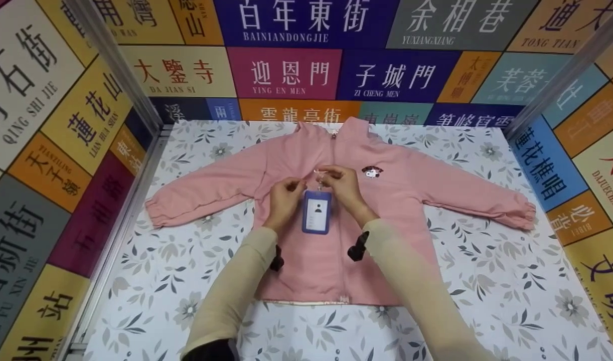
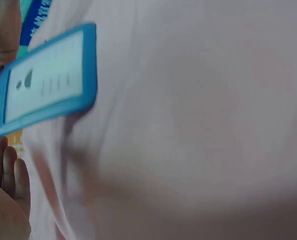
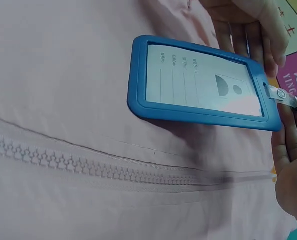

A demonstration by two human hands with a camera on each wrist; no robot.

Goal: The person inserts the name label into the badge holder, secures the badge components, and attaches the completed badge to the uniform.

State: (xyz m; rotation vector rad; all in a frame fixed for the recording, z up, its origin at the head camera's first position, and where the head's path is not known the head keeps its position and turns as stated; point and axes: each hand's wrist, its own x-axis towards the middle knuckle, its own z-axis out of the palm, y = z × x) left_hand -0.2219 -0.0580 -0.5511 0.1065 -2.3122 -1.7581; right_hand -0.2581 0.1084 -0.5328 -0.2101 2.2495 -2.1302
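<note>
A pink zip-up jacket (image 1: 306, 271) lies spread out with its front up. Over its chest hangs a blue badge holder (image 1: 316, 230) with a white card inside; its clear strap and metal clip (image 3: 283, 94) are at the top end. My right hand (image 1: 342, 186) pinches the clip between thumb and fingers. Just left of the badge holder, my left hand (image 1: 285, 201) has its thumb and fingertips together, pinching raised jacket cloth. The badge holder's lower end stands off the cloth and casts a shadow. Fingers partly hide the clip's grip end.
The jacket lies on a white leaf-patterned table surface (image 1: 487, 260), sleeves out to both sides. A small cartoon patch (image 1: 371, 172) is on the chest right of my hands. The zip (image 3: 103, 170) runs down the front. Sign-printed panels (image 1: 286, 72) and metal posts enclose the table.
</note>
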